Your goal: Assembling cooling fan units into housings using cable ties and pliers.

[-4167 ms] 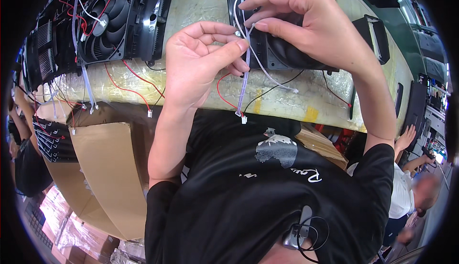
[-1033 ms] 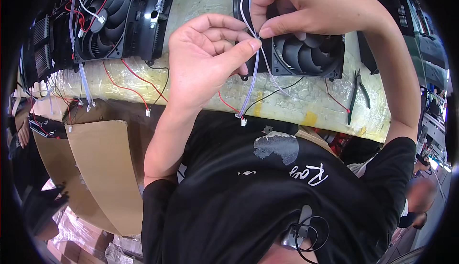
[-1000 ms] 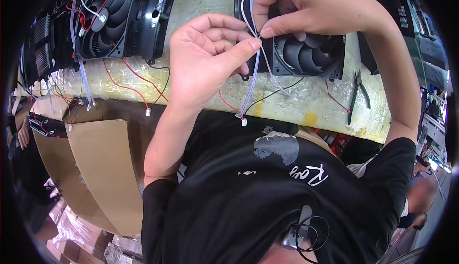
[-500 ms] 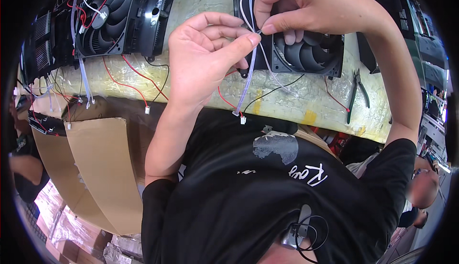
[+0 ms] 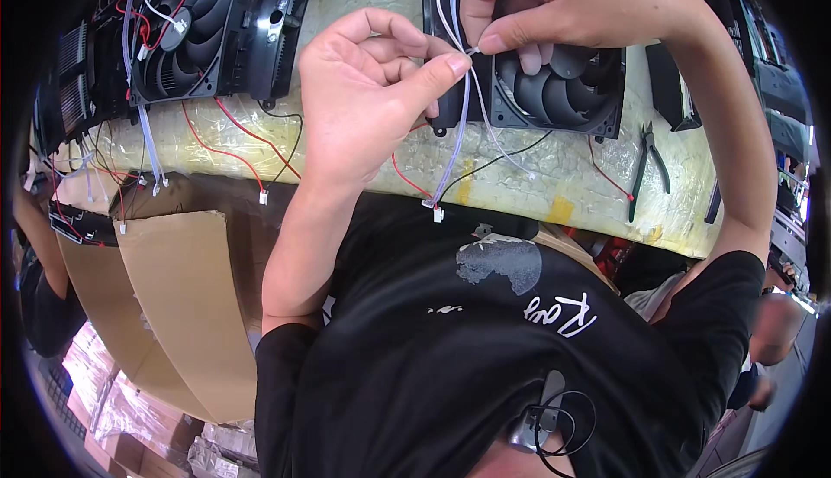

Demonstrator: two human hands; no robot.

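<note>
Over the near fan unit, my left hand (image 5: 368,88) pinches a bundle of white wires (image 5: 465,101) between thumb and forefinger. My right hand (image 5: 541,19) comes from the right, thumb and forefinger closed on the thin end of what looks like a white cable tie (image 5: 473,50) at the bundle. The fingertips of both hands almost meet there. Behind them lies the black fan (image 5: 563,88) in its square frame, partly covered by my right hand. The wires run down to small white connectors (image 5: 429,204) at the table's near edge.
Another black fan assembly (image 5: 186,36) with red and white wires stands at the left. Green-handled cutters (image 5: 645,166) lie right of the near fan on the plastic-covered table (image 5: 346,218). An open cardboard box (image 5: 177,296) is below left. Other people are at both sides.
Both hands stay at the wire bundle; my left hand has shifted slightly up and left, and a short white end now shows between the fingertips. The person at the left has moved an arm.
</note>
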